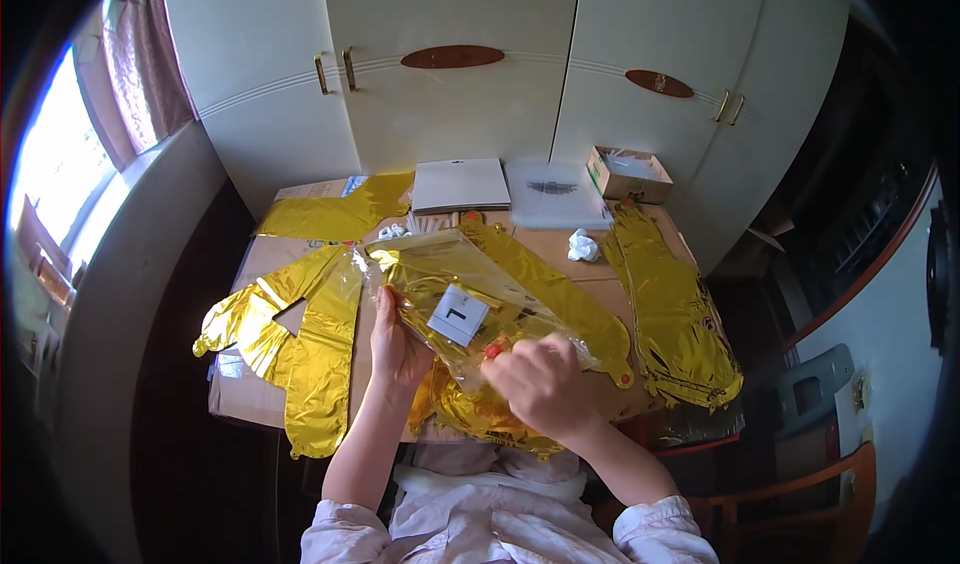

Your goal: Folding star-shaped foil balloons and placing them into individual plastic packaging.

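The left hand (398,349) grips the left edge of a clear plastic packet (455,304), thumb on top and fingers beneath, closed on the film. The packet holds a folded gold foil balloon and carries a small white square label (458,314) on its upper face; it lies tilted above the middle of the cardboard-covered table (560,244), directly in front of the person. The right hand (543,382) is closed at the packet's lower right end, fingers curled over the film beside a small red part (493,350); whether it pinches that red part or only the film cannot be told. Flat gold foil balloons surround the packet: one large piece (300,349) lies to the left, touching the packet's left corner, a second (335,214) lies at the far left edge of the table, a long one (675,314) runs along the right side, and another (560,294) extends from under the packet toward the right. At the far side of the table rest a grey flat box (460,184), a clear bag of sheets (556,194) just beside it, and a small open cardboard box (628,174). A crumpled white paper (582,246) lies near the right balloon. White cupboard doors (450,84) stand behind the table.
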Tool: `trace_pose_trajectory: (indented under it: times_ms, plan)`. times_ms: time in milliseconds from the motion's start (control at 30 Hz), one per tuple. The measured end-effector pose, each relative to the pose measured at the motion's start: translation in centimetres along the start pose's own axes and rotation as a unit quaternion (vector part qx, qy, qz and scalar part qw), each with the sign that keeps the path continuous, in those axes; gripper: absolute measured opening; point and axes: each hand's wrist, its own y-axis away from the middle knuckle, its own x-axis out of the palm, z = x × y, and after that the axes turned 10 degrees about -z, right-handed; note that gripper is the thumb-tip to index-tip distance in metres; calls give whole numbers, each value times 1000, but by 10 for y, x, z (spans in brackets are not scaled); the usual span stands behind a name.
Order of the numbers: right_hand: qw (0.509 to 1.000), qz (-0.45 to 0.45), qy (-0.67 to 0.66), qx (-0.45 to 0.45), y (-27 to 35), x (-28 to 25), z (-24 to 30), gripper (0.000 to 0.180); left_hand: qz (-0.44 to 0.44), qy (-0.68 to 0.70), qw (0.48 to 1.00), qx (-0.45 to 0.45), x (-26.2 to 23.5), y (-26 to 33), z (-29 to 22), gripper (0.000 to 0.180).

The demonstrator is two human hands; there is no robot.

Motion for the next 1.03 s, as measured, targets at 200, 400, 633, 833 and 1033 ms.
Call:
trace_pose_trajectory:
  times_ms: [200, 400, 633, 833, 1033]
  plan:
    - [982, -69, -83, -154, 13, -17, 16, 12, 114, 72, 991, -20, -15, -9, -15, 46]
    - [954, 20, -295, 52, 30, -37, 10, 16, 146, 157, 975, -60, -14, 2, -19, 52]
    - [726, 14, -480, 492, 52, -5, 22, 20, 192, 223, 954, -64, 1, 39, 5, 52]
    - [318, -100, -784, 524, 62, 16, 30, 47, 228, 99, 969, 5, -14, 69, 14, 55]
    - [291, 22, -798, 528, 68, 17, 34, 67, 221, -213, 949, 66, -51, 103, -11, 91]
